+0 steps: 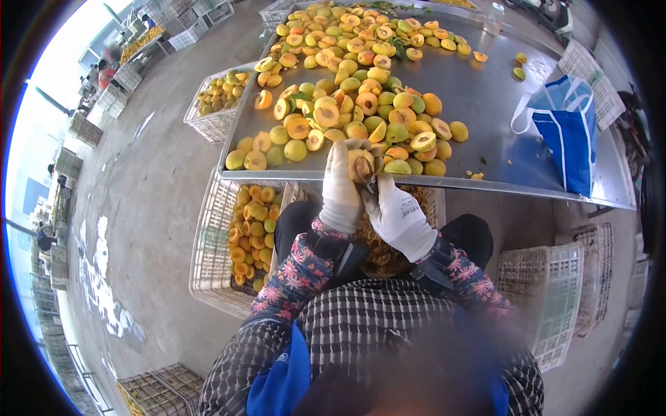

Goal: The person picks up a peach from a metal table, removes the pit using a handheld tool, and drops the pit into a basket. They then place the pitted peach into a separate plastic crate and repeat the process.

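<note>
At the table's near edge, my left hand (341,187), in a white glove, is closed around a halved yellow peach (361,165) with its cut face and brown centre turned up. Just below and to the right is my right hand (400,216), also gloved, its dark-stained fingers closed near the fruit. A small dark piece shows at those fingertips, too small to name. Whole and halved peaches (326,111) lie heaped right beyond both hands on the metal table (479,128). Under my hands sits a crate of brownish scraps (383,249), partly hidden by my arms.
A crate of peach halves (250,236) stands by my left leg, with another peach crate (220,97) beside the table. A blue and white bag (565,132) and a clear jar (493,19) rest on the table. White crates (541,291) stand at right. Other people work far left.
</note>
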### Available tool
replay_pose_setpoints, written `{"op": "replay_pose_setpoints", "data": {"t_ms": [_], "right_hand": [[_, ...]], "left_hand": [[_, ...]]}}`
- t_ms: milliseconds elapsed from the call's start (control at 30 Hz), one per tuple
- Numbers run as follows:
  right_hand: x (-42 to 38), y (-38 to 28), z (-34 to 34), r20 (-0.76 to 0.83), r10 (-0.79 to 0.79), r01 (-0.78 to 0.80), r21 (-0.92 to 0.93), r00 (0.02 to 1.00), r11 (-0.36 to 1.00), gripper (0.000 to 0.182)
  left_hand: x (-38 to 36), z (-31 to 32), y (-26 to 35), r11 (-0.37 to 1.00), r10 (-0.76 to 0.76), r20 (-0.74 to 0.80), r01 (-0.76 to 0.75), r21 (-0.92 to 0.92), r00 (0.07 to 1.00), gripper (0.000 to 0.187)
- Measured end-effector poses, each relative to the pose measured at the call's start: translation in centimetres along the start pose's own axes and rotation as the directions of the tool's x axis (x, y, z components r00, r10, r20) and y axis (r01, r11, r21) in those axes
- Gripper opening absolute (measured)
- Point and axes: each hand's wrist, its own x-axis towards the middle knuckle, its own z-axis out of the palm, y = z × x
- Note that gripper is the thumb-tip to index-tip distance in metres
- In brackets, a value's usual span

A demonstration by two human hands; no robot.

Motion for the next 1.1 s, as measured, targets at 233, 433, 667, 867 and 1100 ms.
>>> {"op": "replay_pose_setpoints", "data": {"t_ms": [233, 433, 667, 867, 1100], "right_hand": [[-1.0, 0.6, -1.1, 0.141, -0.006, 0.010, -0.022, 0.990, 1.000, 0.036], [-1.1, 0.7, -1.3, 0.220, 0.008, -0.075, 0.301, 0.976, 0.951, 0.035], [-1.7, 2.6, -0.7, 0.199, -0.128, 0.055, 0.336, 0.972, 0.940, 0.033], [-2.5, 0.2, -2.3, 0.757, 0.092, -0.748, 0.653, 0.646, -0.116, 0.025], [-5.5, 3.4, -4.0, 0.818, 0.004, -0.796, 0.560, 0.575, -0.229, 0.028]], "left_hand": [[1.5, -3.0, 1.0, 0.939, -0.199, 0.194, 0.130, 0.318, 0.961, 0.039], [0.4, -2.4, 0.2, 0.890, 0.015, 0.173, -0.092, 0.447, 0.985, 0.052], [1.0, -2.0, 1.6, 0.818, -0.196, 0.236, 0.026, 0.575, 0.952, 0.064], [0.3, -1.7, -0.3, 0.948, -0.169, 0.149, 0.119, 0.296, 0.974, 0.054], [0.7, -2.7, -1.4, 0.859, -0.234, 0.166, 0.124, 0.497, 0.958, 0.050]]}}
